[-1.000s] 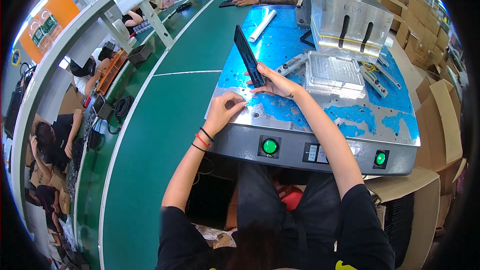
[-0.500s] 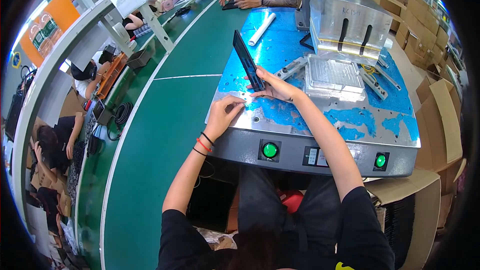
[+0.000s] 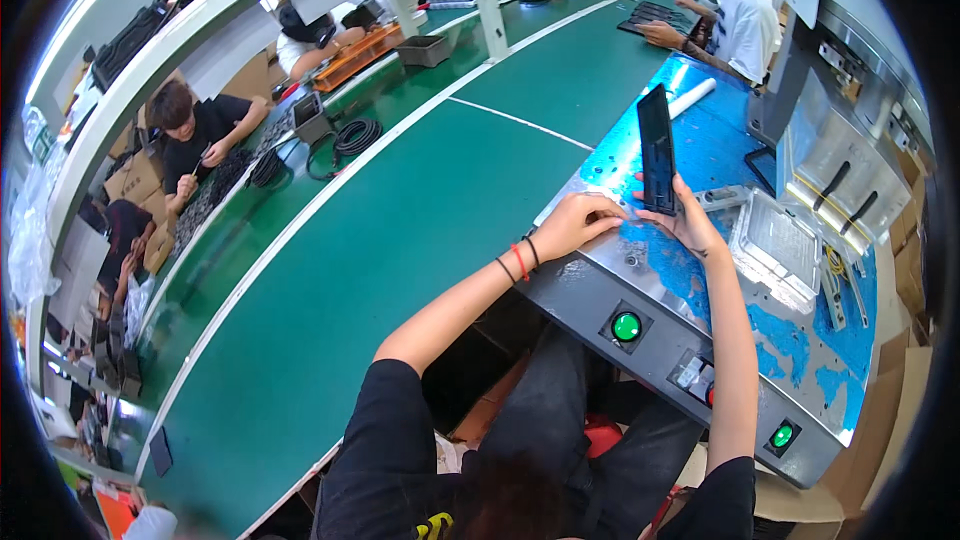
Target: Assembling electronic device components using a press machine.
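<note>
My right hand (image 3: 692, 225) grips a thin dark rectangular panel (image 3: 656, 152) by its lower end. The panel stands nearly upright above the metal work surface (image 3: 600, 258), with its thumb-side edge toward my palm. Beside the panel's lower end is my left hand (image 3: 575, 225), its fingers bent and drawn together over the corner of the surface. Whatever those fingertips hold, if anything, is too small to make out. A clear plastic tray (image 3: 778, 243) lies to the right of my right hand.
Green buttons (image 3: 626, 327) sit on the machine's front. A white tube (image 3: 692, 97) lies behind the panel. To the right stands a press with a clear guard (image 3: 845, 175). A green conveyor belt (image 3: 400, 230) runs along the left, and a co-worker (image 3: 735, 15) handles dark panels beyond.
The view has turned left, so the machine and both hands appear farther right. My right hand still holds the panel, and my left hand stays close beside it.
</note>
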### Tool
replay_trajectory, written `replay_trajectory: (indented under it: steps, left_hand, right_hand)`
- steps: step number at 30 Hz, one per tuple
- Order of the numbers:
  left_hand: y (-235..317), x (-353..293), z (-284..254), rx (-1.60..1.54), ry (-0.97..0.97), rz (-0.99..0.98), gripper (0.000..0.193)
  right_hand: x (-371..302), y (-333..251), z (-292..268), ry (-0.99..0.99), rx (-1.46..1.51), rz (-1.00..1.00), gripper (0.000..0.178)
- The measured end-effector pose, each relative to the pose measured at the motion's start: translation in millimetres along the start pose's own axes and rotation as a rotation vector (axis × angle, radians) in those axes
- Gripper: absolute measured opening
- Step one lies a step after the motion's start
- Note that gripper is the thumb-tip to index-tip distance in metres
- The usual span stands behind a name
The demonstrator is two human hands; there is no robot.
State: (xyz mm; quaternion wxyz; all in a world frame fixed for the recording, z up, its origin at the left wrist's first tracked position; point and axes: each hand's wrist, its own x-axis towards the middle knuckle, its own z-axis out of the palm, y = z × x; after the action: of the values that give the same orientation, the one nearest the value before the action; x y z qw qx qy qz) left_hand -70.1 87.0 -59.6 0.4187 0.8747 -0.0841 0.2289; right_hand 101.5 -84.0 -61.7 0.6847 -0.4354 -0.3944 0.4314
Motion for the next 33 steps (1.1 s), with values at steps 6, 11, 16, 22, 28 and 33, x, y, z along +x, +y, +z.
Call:
replay_trajectory:
  steps: [6,11,16,22,28,33]
  left_hand:
    - [-0.7,1.1,-5.6,-0.048,-0.001,-0.106,0.018]
    - [-6.6,0.8,-1.5,-0.218,0.236,-0.052,0.021]
    - [-13.8,1.7,-0.6,-0.021,0.275,-0.086,0.033]
    - [-11.3,1.4,-0.7,-0.236,0.245,-0.344,0.048]
    - [-17.5,8.2,4.2,-0.137,0.325,-0.098,0.021]
    - [-5.1,3.4,-0.2,0.096,0.346,0.049,0.021]
  right_hand:
    - [2.8,4.8,-4.2,0.080,0.030,-0.011,0.067]
    - [0.8,4.9,-3.9,0.066,-0.036,-0.015,0.065]
    - [-1.7,8.0,-4.4,0.105,0.030,-0.069,0.064]
    - [-3.8,9.9,-0.9,0.236,0.024,-0.059,0.067]
    - [-10.0,3.4,10.5,0.282,-0.016,0.005,0.070]
    - [-8.4,3.2,11.6,0.280,-0.023,-0.059,0.069]
